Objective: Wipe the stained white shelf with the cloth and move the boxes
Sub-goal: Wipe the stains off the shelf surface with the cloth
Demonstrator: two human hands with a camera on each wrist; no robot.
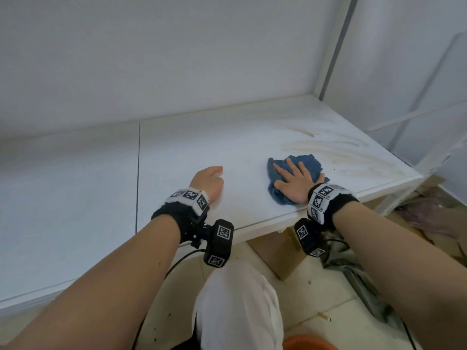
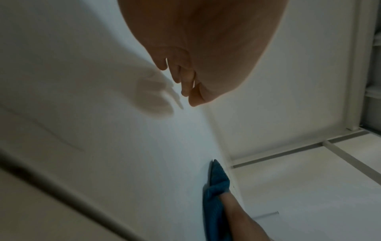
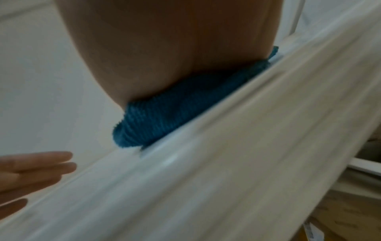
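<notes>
The right hand [image 1: 295,183] lies flat, fingers spread and straight, pressing a crumpled blue ribbed cloth [image 1: 307,164] onto the white shelf board [image 1: 192,147], close to its front edge. It grasps nothing; the palm and fingers simply bear down on the fabric. In the right wrist view the heel of the hand sits on the cloth [image 3: 164,117], which bunches out beneath it right at the shelf's front lip [image 3: 206,163]; that picture is blurred.

The left hand [image 1: 209,183] is over the same board, to the left of the cloth and apart from it, fingers loosely bent and holding nothing. From the left wrist view its fingers [image 2: 186,84] hang relaxed above the surface, with their shadow falling on the white board, and the blue cloth [image 2: 216,184] shows further along under the other hand.

Yellowish-brown streaky stains [image 1: 341,147] mark the shelf just beyond and to the right of the cloth, reaching toward the right corner. A thin dark seam [image 1: 138,173] divides the board to the left of the left hand. Below the shelf's front edge a brown cardboard box [image 1: 280,256] sits on the tiled floor [image 1: 316,299], beside a heap of clutter further right. Both wrists wear black bands with square coded markers.
</notes>
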